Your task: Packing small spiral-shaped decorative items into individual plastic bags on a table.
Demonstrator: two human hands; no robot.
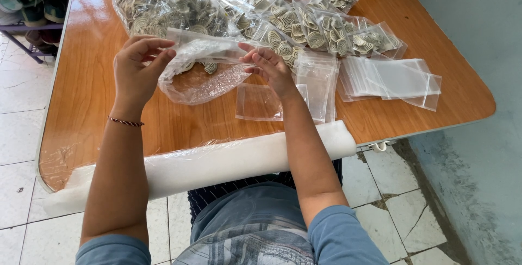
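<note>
A roll of white foam sheet lies along the near edge of the wooden worktop, just below both forearms. Above it the left hand and the right hand hold a clear plastic zip bag between them, lifted slightly off the worktop. Each grip is closed in a pinch, thumb against fingertips, on the bag's stiffer top strip, the left grip at one end of the mouth and the right grip at the other, so the pouch sags below and between them. A few pale spiral coils sit inside, just under the mouth. By the look of it the bag is very light, thin, limp and a little slippery, so it probably folds and slides unless it is taken by the reinforced zip edge, where the film is thickest; the coils look small and loose, likely to tumble out if the mouth tips downward. Directly beneath the right grip lie flat empty zip bags, and well off to that grip's outer side a fanned stack of more empty bags rests near the worktop's edge. Beyond both grips, filled small bags of coils are spread in overlapping rows, and beyond the left grip sits a large bulk bag of coils, bulging and evidently much heavier than the one in hand.
</note>
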